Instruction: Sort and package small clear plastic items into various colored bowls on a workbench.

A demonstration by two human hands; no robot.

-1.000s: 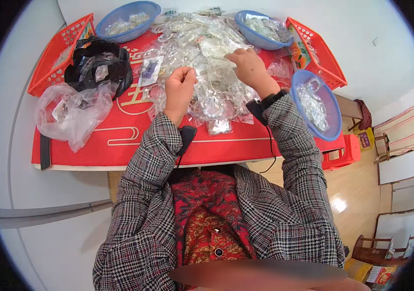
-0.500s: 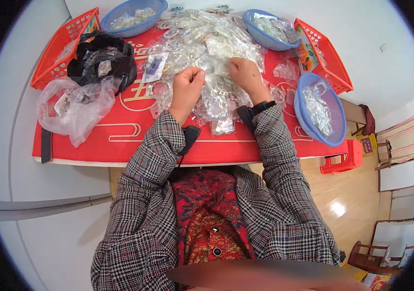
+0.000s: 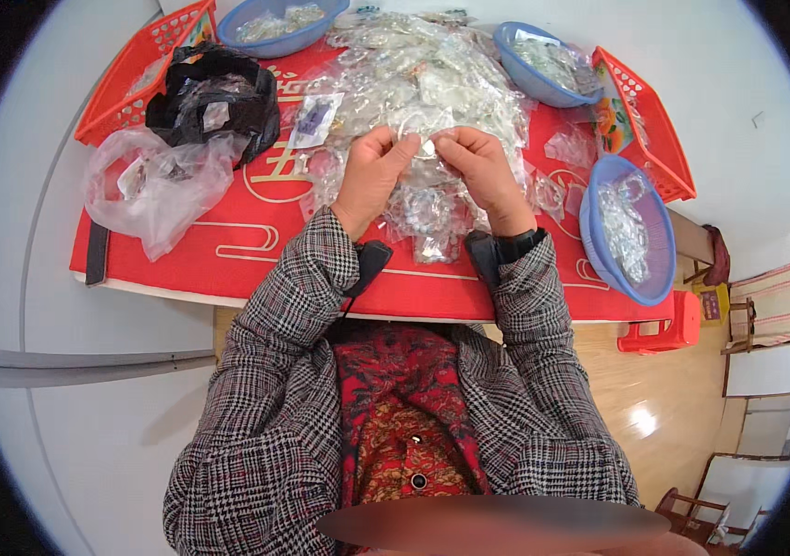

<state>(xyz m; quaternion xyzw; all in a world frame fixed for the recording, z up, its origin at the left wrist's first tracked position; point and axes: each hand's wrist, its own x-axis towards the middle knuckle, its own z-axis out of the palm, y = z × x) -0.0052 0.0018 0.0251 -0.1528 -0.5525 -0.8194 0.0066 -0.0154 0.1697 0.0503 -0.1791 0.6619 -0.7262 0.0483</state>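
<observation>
Over a heap of small clear plastic packets (image 3: 413,79), my two hands pinch a small clear plastic bag (image 3: 426,120) between them. My left hand (image 3: 375,178) is closed on its left edge, thumb and finger together. Its right edge is in the pinch of my right hand (image 3: 486,176). A round, pale shape shows between the thumbs; I cannot make out what it is. Beaded bracelets appear to lie in some packets of the heap, just below the hands. A white packet with a purple mark (image 3: 317,120) lies left of my left hand.
A black plastic bag (image 3: 261,116) and a whitish plastic bag (image 3: 168,208) sit at the left beside a red basket (image 3: 126,88). Blue baskets stand at the back left (image 3: 275,46), back right (image 3: 529,74) and right (image 3: 597,236). Another red basket (image 3: 668,153) is at the far right.
My hands have come closer together, thumbs nearly meeting, and the clear bag now shows between them. The whole view has shifted slightly, with the table appearing further right.
</observation>
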